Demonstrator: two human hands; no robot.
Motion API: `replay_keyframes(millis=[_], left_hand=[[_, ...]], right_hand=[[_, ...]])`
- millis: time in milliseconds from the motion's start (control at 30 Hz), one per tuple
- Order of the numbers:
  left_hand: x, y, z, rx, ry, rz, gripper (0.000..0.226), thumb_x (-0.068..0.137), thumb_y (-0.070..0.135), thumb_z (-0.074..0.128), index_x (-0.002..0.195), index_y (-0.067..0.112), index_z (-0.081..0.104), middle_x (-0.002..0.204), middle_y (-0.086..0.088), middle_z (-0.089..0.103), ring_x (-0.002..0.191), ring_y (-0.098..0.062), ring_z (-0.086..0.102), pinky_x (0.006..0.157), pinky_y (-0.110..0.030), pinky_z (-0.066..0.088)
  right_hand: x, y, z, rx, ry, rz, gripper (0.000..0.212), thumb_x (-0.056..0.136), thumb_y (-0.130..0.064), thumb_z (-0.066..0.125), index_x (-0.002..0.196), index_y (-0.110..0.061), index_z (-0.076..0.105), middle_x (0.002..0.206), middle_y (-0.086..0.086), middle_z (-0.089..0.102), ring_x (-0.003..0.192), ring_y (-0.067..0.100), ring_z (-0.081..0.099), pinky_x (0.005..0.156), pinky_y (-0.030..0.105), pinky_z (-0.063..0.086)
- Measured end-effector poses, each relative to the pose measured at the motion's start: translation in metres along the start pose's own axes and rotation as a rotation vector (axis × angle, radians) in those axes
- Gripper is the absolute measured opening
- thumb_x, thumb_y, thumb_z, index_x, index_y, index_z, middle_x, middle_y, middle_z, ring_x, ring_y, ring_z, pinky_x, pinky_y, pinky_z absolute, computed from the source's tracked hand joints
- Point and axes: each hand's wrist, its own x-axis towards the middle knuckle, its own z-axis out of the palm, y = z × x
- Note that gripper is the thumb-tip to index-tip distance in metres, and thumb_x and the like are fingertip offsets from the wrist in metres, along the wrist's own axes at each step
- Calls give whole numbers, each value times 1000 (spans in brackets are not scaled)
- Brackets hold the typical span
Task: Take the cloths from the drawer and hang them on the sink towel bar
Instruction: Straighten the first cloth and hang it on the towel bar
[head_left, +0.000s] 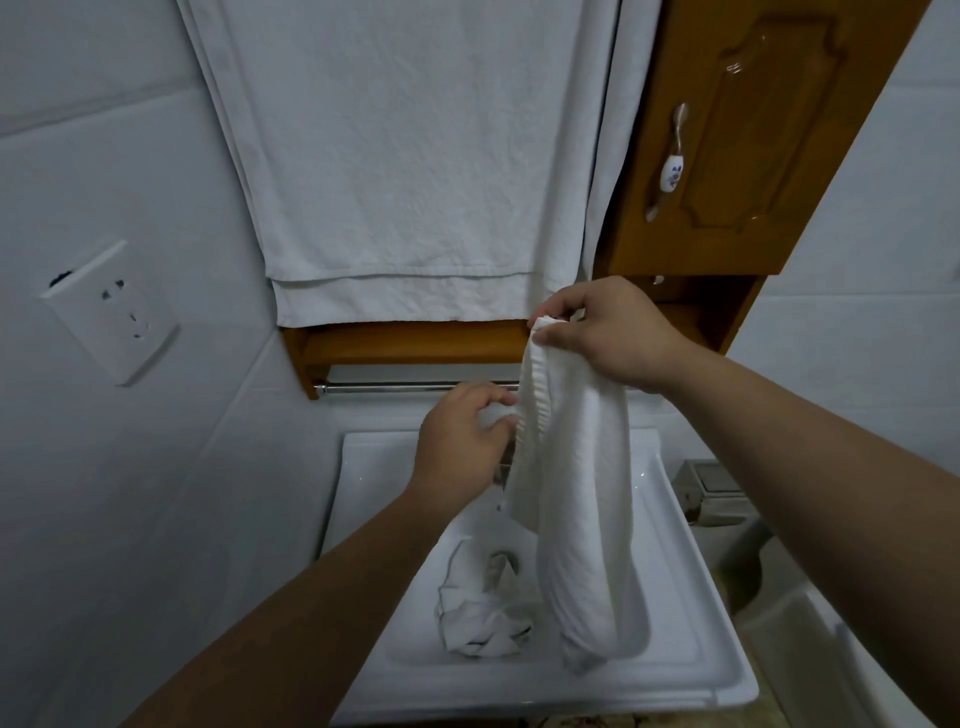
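A white ribbed cloth (576, 499) hangs in a long fold over the sink (680, 525). My right hand (608, 332) pinches its top corner just below the wooden shelf. My left hand (462, 441) grips the cloth's edge lower down, right in front of the chrome towel bar (395, 387). The bar runs under the shelf and its right part is hidden behind the cloth and my hands. A second white cloth (483, 608) lies crumpled in the sink basin, over the drain.
A large white towel (405, 156) hangs on the wall above the wooden shelf (415, 340). A brown wooden cabinet (748, 135) with a ceramic handle stands at upper right. A wall socket (111, 312) is at left. A toilet flush box (711, 493) sits right of the sink.
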Motion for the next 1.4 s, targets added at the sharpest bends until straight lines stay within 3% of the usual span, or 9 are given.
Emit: replay_keyframes(millis=[100,333,467,667,867,1100,1167,1300,1400], left_hand=[[-5,2,4,5,-25,76,11,88,34,69,98,33,72,126,17,57,121,-8,49,101,-37,46],[-4,7,10,-22,-174,61,44,84,40,73,127,35,62,139,16,46,128,-9,42,103,-31,45],[-6,4,16,-31,-222,138,30,81,42,73,109,31,73,133,18,52,123,-9,47,100,-35,47],[-10,12,11,-185,-153,29,10,84,26,75,78,29,68,108,23,63,95,6,59,71,-3,44],[-13,12,12,-183,-270,-16,13,86,32,73,92,20,75,99,14,69,91,-7,65,81,-27,57],[-14,8,14,-83,-260,-10,13,86,36,72,83,24,68,80,11,67,70,-6,61,66,-23,53],[-15,9,15,-58,-288,40,7,85,33,74,84,29,68,84,17,65,74,0,59,68,-16,48],[-16,7,22,-81,-288,23,17,84,34,74,100,28,75,98,13,71,90,-6,65,85,-33,57],[-12,9,22,-210,-189,-102,21,84,35,75,104,30,75,99,12,73,90,-10,69,82,-38,60]], right_hand=[[-3,-1,0,19,-59,-8,13,86,-25,76,98,-21,79,97,-7,74,94,6,66,83,19,51],[-11,-1,0,20,-143,-14,10,86,-23,77,95,-20,79,96,-5,74,94,7,66,86,24,52],[-12,1,-2,16,-100,0,11,87,-24,75,97,-21,79,98,-6,73,96,7,64,89,28,52],[-12,2,-12,93,-59,21,12,84,-21,77,96,-19,79,98,-3,75,98,11,67,94,35,54],[-11,1,-16,120,-83,20,12,84,-18,78,96,-16,79,98,-4,76,96,7,68,87,20,52],[-11,4,-18,85,-89,49,12,85,-19,77,97,-17,79,97,-7,74,85,-6,64,68,4,45],[-11,4,-17,94,-78,64,12,85,-19,77,97,-18,79,99,-7,74,86,-5,64,70,7,43],[-11,3,-15,109,-65,73,14,84,-18,77,99,-17,79,102,-4,74,97,6,65,79,15,47],[-13,2,-14,124,-67,68,13,84,-16,77,97,-16,79,102,-3,75,99,9,67,83,18,50]])
